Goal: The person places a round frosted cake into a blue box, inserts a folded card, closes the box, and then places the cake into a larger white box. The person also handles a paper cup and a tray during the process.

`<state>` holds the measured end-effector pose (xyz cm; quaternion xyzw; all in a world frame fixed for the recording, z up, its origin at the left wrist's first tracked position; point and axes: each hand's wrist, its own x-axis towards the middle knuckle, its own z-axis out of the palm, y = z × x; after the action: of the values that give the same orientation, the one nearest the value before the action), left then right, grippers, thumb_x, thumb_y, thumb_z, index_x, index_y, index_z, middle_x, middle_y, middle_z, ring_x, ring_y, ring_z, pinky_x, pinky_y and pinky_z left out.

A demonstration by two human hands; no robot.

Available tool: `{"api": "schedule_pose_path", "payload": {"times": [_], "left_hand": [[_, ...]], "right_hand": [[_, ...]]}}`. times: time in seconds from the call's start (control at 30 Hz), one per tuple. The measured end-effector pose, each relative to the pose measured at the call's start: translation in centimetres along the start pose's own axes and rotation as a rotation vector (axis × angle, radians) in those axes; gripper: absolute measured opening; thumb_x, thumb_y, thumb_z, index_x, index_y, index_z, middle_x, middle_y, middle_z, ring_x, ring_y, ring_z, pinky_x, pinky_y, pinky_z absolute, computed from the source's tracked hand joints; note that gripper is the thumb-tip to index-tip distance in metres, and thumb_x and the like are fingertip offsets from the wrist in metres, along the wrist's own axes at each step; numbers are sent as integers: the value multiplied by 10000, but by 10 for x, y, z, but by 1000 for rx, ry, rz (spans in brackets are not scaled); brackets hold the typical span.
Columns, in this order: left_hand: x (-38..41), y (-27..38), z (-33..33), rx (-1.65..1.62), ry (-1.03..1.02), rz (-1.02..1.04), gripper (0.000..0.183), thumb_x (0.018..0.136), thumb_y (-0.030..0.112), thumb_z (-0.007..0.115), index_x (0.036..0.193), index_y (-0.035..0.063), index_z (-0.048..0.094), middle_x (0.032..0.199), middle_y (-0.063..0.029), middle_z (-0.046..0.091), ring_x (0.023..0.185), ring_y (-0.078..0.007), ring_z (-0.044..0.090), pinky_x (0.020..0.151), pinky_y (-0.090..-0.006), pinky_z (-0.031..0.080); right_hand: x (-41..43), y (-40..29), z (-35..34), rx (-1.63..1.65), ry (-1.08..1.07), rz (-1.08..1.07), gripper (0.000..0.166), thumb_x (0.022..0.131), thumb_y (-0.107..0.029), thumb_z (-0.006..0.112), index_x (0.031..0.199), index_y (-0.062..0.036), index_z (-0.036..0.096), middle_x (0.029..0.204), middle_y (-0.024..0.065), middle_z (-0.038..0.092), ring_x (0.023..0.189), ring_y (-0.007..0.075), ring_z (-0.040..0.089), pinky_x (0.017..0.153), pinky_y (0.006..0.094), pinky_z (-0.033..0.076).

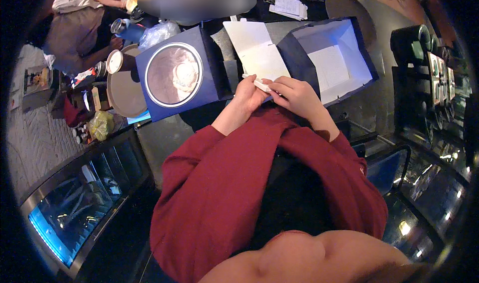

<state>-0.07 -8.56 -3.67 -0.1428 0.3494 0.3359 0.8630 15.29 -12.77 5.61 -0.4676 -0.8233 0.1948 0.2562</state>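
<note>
At the near end of a creased white cardboard sheet (262, 54), my left hand (250, 93) pinches a narrow folded flap (262, 85). The fingers of my right hand (297, 97) meet the same flap from the right side. To the left stands a dark blue box (207, 67) with a round, white-rimmed window (151, 77). Something pale and ruffled (186, 74) shows through that window; what it is I cannot tell. A second blue box (361, 51) lies open on the right, its white inside facing up.
Round grey trays (125, 96) and a lidded cup (115, 61) stand at the left, near clear plastic wrap (159, 34) and a blue bottle (129, 30). Clipped papers (288, 6) lie at the back. Another person (76, 32) stands at the upper left. A glass-fronted case (82, 204) is at lower left.
</note>
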Motion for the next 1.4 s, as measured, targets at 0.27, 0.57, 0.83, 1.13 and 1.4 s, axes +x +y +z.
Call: {"api": "schedule_pose_path", "payload": {"times": [0.27, 0.57, 0.83, 1.13, 1.4], "left_hand": [[3, -8, 4, 86, 64, 83, 271, 1030, 269, 307, 1127, 29, 384, 886, -93, 466, 755, -187, 497, 705, -367, 459], [10, -11, -3, 98, 25, 44, 373, 982, 373, 373, 1121, 42, 475, 968, -99, 556, 864, -230, 559, 794, -402, 478], [-5, -3, 31, 164, 65, 66, 541, 954, 457, 290, 1290, 64, 449, 1221, -147, 551, 1106, -315, 545, 924, -469, 468], [3, -2, 30, 201, 144, 45, 504, 957, 434, 310, 1262, 66, 469, 1167, -114, 573, 1022, -275, 572, 845, -456, 500], [10, -6, 8, 96, 277, -6, 436, 957, 398, 348, 1185, 53, 486, 1153, -134, 560, 1016, -264, 570, 856, -435, 500]], "right_hand": [[4, 2, 3, -119, 101, -196, 233, 731, -90, 681, 950, -24, 636, 880, 87, 631, 714, 242, 640, 600, 321, 540], [10, 0, 1, 0, -59, -153, 142, 782, -143, 648, 824, -41, 559, 755, 84, 549, 653, 269, 614, 552, 368, 517], [20, 17, 9, -58, -28, -186, 152, 805, -195, 630, 810, -63, 556, 728, 86, 549, 648, 267, 616, 568, 362, 514], [24, 19, -1, 6, -18, -139, 158, 817, -229, 640, 875, -92, 587, 795, 51, 569, 710, 246, 616, 591, 345, 501], [11, 21, 27, -234, 85, -290, 139, 757, -162, 581, 861, -73, 558, 755, 54, 537, 627, 197, 598, 526, 311, 500]]}}
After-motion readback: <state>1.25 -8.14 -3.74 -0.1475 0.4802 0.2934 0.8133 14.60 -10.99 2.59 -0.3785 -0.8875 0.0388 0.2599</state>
